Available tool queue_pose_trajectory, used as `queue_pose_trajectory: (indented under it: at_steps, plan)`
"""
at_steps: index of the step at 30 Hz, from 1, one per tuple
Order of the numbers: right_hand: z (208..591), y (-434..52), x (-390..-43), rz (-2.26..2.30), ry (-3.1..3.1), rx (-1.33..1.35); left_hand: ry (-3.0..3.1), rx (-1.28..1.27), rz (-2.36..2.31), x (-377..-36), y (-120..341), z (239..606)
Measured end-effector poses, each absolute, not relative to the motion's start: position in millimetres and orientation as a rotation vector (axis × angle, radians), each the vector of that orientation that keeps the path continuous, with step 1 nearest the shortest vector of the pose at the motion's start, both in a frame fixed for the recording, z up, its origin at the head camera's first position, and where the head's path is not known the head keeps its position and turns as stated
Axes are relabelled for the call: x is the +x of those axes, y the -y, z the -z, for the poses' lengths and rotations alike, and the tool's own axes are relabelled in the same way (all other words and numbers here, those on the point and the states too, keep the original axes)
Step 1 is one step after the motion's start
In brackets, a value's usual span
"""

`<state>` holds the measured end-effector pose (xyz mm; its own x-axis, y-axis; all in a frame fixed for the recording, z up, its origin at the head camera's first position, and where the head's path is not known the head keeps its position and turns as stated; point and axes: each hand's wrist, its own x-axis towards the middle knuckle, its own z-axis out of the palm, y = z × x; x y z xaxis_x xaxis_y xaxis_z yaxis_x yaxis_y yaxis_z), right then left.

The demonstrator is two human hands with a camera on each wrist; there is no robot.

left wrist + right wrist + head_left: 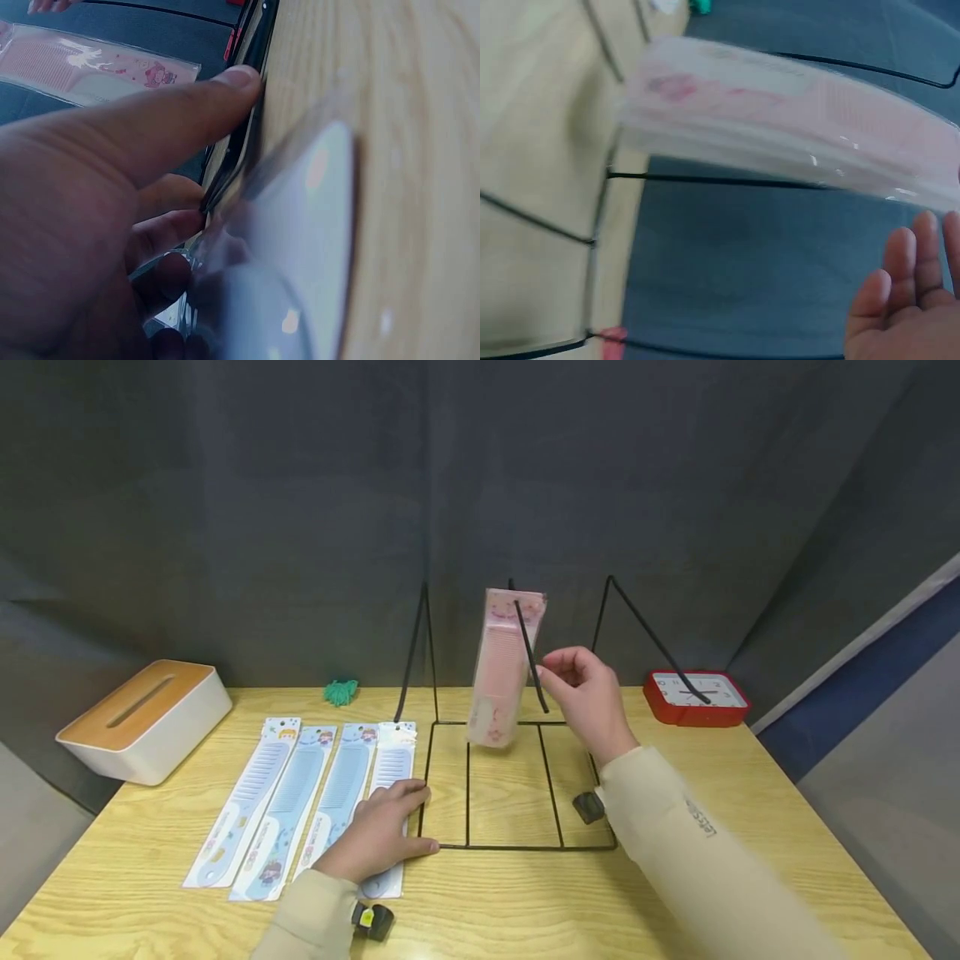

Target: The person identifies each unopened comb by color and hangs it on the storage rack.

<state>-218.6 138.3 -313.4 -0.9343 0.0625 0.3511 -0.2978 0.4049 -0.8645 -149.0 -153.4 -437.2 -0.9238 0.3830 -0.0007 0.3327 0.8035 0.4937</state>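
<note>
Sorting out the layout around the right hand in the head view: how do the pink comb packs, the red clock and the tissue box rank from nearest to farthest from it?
1. Pink comb packs: hanging on the wire rack's hook, just left of the right hand.
2. Red clock: on the table's far right.
3. Tissue box: far left of the table.

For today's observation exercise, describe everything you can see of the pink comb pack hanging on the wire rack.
The pink comb pack is a flat, clear plastic sleeve holding a pale pink comb, with printed cartoon figures at its ends. It hangs upright from the middle hook of the black wire rack, its lower end above the rack's base on the wooden table. The right hand is beside it; the right wrist view shows the fingers straight, apart from the pack.
</note>
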Motion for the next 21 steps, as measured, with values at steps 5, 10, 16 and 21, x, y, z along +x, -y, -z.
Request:
queue_pose_trajectory:
  at_steps: [5, 10, 16, 21]
  plan:
    - [349, -155, -196, -1.477, 2.507, 0.223, -2.885, 0.567, -0.759, -149, 153, 437]
    - [383, -169, -170, -1.507, 2.621, 0.217, -2.893, 0.562, -0.748, -151, 153, 439]
    - [408, -184, -148, -1.506, 2.674, 0.227, -2.891, 0.565, -0.762, -149, 154, 440]
    - [421, -200, -141, -1.406, 2.754, 0.230, -2.886, 0.573, -0.793, -148, 153, 439]
